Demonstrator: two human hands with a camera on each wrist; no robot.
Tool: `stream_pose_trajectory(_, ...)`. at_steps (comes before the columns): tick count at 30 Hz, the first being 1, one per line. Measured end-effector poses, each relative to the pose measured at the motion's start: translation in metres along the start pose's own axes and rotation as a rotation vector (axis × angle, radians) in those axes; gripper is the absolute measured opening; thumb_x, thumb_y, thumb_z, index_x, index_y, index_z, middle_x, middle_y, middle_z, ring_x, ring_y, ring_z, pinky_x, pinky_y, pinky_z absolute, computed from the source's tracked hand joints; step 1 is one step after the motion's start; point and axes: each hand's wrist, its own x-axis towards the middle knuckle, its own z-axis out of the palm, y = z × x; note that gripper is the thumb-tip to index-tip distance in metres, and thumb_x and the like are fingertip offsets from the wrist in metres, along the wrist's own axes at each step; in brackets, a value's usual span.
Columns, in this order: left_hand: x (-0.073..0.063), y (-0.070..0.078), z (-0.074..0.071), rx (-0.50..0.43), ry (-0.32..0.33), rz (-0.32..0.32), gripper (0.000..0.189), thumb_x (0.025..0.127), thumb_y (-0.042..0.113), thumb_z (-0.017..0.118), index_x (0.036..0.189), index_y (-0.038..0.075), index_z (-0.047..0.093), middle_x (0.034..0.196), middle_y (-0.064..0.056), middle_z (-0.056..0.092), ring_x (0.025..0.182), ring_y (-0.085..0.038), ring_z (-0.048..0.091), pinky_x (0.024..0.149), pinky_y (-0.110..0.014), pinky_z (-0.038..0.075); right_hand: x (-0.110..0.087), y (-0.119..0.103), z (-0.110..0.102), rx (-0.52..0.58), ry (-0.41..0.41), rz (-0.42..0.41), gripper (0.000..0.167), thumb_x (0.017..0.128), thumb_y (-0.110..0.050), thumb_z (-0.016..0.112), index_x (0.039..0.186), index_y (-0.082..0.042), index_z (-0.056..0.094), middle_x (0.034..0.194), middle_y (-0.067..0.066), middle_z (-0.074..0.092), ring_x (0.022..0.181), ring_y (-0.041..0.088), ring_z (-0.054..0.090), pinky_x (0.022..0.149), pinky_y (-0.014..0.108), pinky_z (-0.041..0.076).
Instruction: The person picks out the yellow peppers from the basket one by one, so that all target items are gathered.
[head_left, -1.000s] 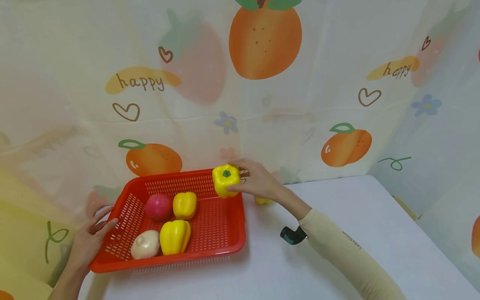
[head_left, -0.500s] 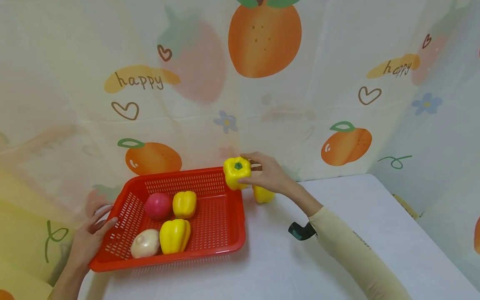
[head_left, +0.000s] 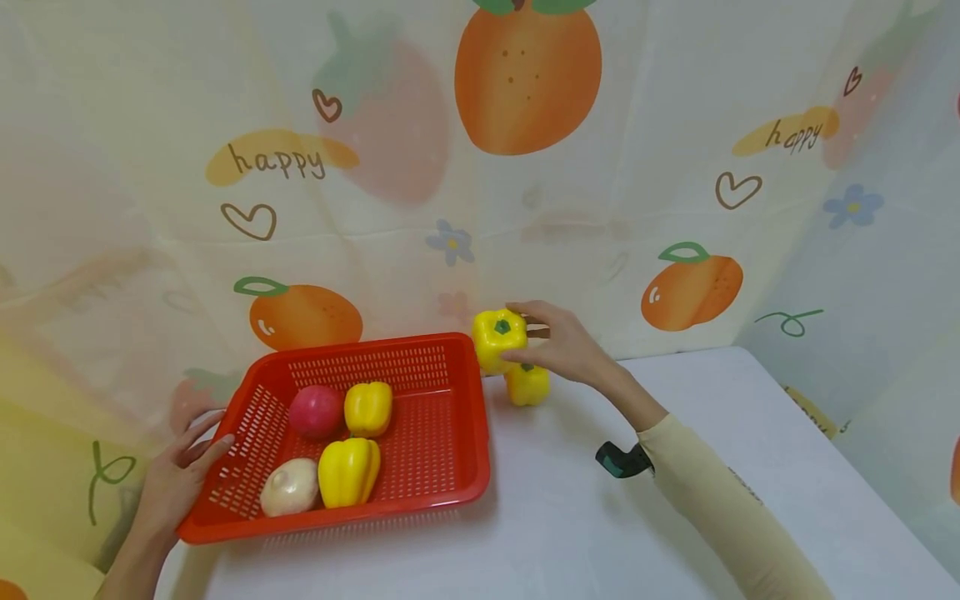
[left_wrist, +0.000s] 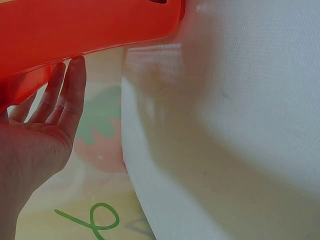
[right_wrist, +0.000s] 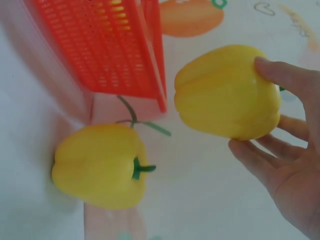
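In the head view a red plastic basket holds a pink-red round fruit or vegetable, a whitish bulb-shaped one and two yellow bell peppers, the nearer one larger. My left hand grips the basket's left rim; in the left wrist view its fingers reach up against the basket's underside. Past the basket's far right corner, my right hand pinches another yellow bell pepper between thumb and fingertips. Below it a further yellow bell pepper stands upright on the table.
A white table carries the basket. Fruit-printed cloth hangs behind and to both sides, close to the table's back edge. A black device sits at my right wrist.
My right hand has carried its bell pepper rightward, from over the basket's far right corner to outside it. The standing pepper now shows more. The left hand stays at the rim.
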Motion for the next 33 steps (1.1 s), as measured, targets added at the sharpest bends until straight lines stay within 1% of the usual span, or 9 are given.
stream_pose_trajectory(3, 0.0, 0.0, 0.0, -0.001, -0.004, -0.012, 0.068, 0.093, 0.045, 0.063, 0.151, 0.019, 0.039, 0.086, 0.034, 0.055, 0.073, 0.004, 0.062, 0.063, -0.024, 0.056, -0.002, 0.004, -0.005, 0.001, 0.007, 0.012, 0.071, 0.083, -0.027, 0.08, 0.143, -0.005, 0.048, 0.143, 0.01, 0.05, 0.12, 0.032, 0.055, 0.099, 0.048, 0.047)
stream_pose_trajectory(8, 0.001, 0.0, 0.0, 0.007, -0.009, -0.021, 0.071, 0.093, 0.047, 0.062, 0.152, 0.017, 0.037, 0.091, 0.031, 0.054, 0.074, 0.004, 0.062, 0.064, -0.025, 0.057, -0.008, 0.01, -0.015, 0.016, 0.014, 0.017, 0.071, 0.082, -0.025, 0.081, 0.142, -0.005, 0.048, 0.143, 0.012, 0.049, 0.121, 0.034, 0.054, 0.1, 0.051, 0.045)
stream_pose_trajectory(13, 0.002, 0.0, -0.001, 0.006, -0.01, -0.023, 0.071, 0.093, 0.047, 0.062, 0.152, 0.017, 0.037, 0.091, 0.032, 0.054, 0.075, 0.005, 0.061, 0.064, -0.025, 0.057, -0.012, 0.017, -0.022, -0.003, 0.019, 0.024, 0.071, 0.083, -0.025, 0.081, 0.142, -0.005, 0.048, 0.144, 0.014, 0.048, 0.122, 0.035, 0.053, 0.101, 0.05, 0.045)
stream_pose_trajectory(17, 0.001, -0.001, -0.001, 0.005, -0.01, -0.019, 0.07, 0.092, 0.047, 0.062, 0.152, 0.018, 0.038, 0.091, 0.031, 0.054, 0.075, 0.004, 0.061, 0.065, -0.025, 0.057, -0.013, 0.02, -0.027, -0.016, 0.024, 0.014, 0.072, 0.082, -0.025, 0.081, 0.142, -0.003, 0.048, 0.143, 0.014, 0.049, 0.122, 0.035, 0.053, 0.101, 0.048, 0.045)
stream_pose_trajectory(22, 0.001, 0.0, 0.0, 0.002, -0.01, -0.018, 0.07, 0.092, 0.048, 0.062, 0.151, 0.02, 0.039, 0.091, 0.031, 0.053, 0.076, 0.005, 0.061, 0.065, -0.025, 0.057, -0.015, 0.024, -0.032, -0.036, 0.03, 0.008, 0.072, 0.082, -0.023, 0.081, 0.142, -0.002, 0.047, 0.144, 0.015, 0.048, 0.122, 0.035, 0.053, 0.101, 0.05, 0.045)
stream_pose_trajectory(33, 0.001, 0.0, 0.0, 0.017, -0.002, -0.027, 0.071, 0.093, 0.047, 0.062, 0.152, 0.017, 0.037, 0.093, 0.029, 0.054, 0.074, 0.003, 0.062, 0.064, -0.026, 0.057, -0.023, 0.039, -0.044, -0.066, 0.047, 0.044, 0.071, 0.083, -0.023, 0.08, 0.143, -0.003, 0.047, 0.145, 0.016, 0.047, 0.122, 0.036, 0.053, 0.101, 0.05, 0.045)
